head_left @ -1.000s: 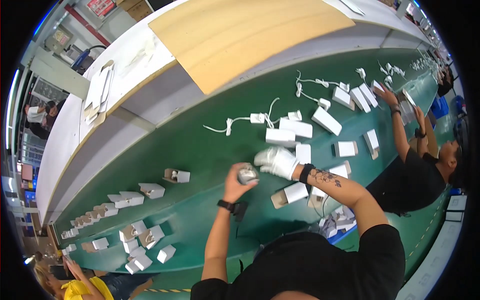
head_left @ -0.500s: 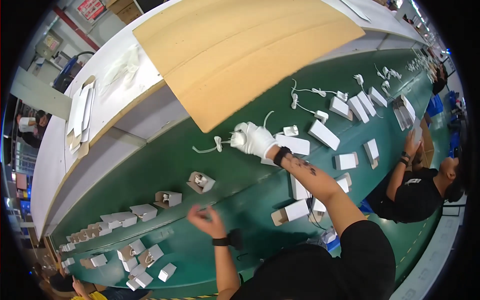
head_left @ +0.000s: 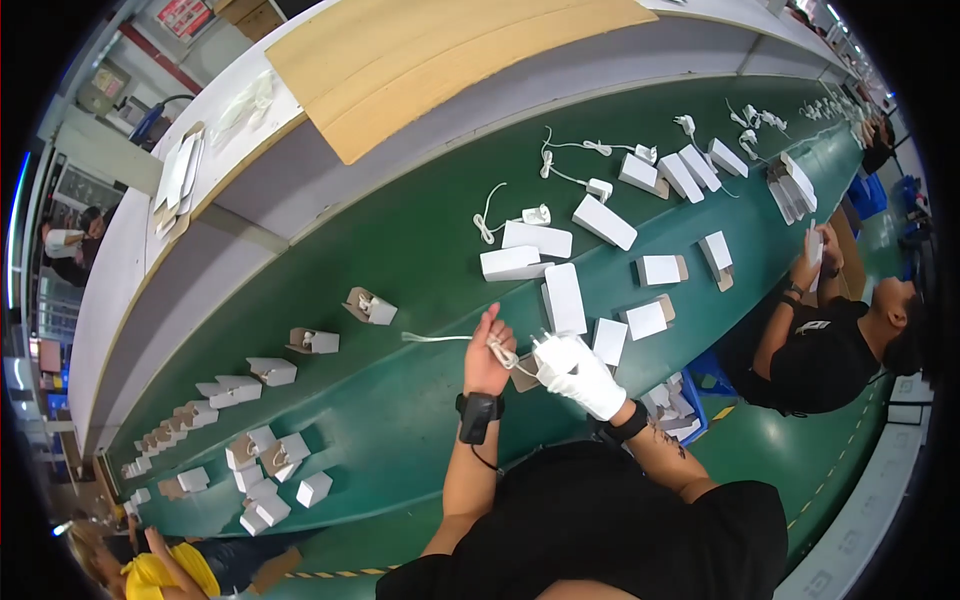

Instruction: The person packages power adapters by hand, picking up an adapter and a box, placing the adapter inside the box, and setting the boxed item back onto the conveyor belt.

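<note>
In front of my body, my right hand [head_left: 588, 380], in a white glove, grips a white power adapter [head_left: 550, 350] with its prongs showing. A thin white cable [head_left: 435, 339] runs from it past my left hand [head_left: 487, 358]. That hand is bare, its fingers closed at the cable beside the tied coil; the exact grip is partly hidden. Just beyond my right hand stands a white box [head_left: 565, 298], and another white box [head_left: 610, 342] lies beside it. Farther off, a second adapter [head_left: 536, 215] with its cable rests behind a white carton [head_left: 537, 238].
A large cardboard sheet [head_left: 430, 60] lies on the raised shelf. Several open boxes [head_left: 371, 308] line the green bench [head_left: 350, 400] toward the left. To the right, a co-worker [head_left: 835, 345] handles a white piece. A blue bin [head_left: 692, 410] stands beside my right arm.
My right hand has come back toward my body with the adapter and its cable. My left hand has moved right and closed at the cable. The view has shifted slightly.
</note>
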{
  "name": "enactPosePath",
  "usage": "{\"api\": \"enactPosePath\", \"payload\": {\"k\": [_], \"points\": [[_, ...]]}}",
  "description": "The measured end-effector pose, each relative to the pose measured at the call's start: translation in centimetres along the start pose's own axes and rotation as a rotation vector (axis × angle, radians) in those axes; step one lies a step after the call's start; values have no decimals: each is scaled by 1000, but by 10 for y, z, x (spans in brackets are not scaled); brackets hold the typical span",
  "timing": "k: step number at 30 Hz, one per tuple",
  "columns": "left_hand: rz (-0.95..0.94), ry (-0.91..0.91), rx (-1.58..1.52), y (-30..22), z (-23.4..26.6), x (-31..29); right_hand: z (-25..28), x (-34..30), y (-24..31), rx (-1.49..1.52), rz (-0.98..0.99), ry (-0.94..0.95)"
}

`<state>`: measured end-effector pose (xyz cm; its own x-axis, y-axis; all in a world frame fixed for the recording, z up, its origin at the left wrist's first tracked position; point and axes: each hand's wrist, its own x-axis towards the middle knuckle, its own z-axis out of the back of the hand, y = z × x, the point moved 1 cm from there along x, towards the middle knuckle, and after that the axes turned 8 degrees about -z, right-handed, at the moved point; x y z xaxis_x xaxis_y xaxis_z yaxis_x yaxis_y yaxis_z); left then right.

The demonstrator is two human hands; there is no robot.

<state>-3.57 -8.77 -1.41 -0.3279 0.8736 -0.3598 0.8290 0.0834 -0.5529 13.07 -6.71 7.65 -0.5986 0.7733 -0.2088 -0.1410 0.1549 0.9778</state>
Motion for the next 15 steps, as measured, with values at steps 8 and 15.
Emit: {"api": "enactPosePath", "payload": {"k": [8, 15], "points": [[91, 440, 226, -3, -68, 20, 24, 36, -42, 13, 25, -25], [-403, 348, 1588, -53, 29, 157, 65, 20, -39, -146, -48, -302]]}}
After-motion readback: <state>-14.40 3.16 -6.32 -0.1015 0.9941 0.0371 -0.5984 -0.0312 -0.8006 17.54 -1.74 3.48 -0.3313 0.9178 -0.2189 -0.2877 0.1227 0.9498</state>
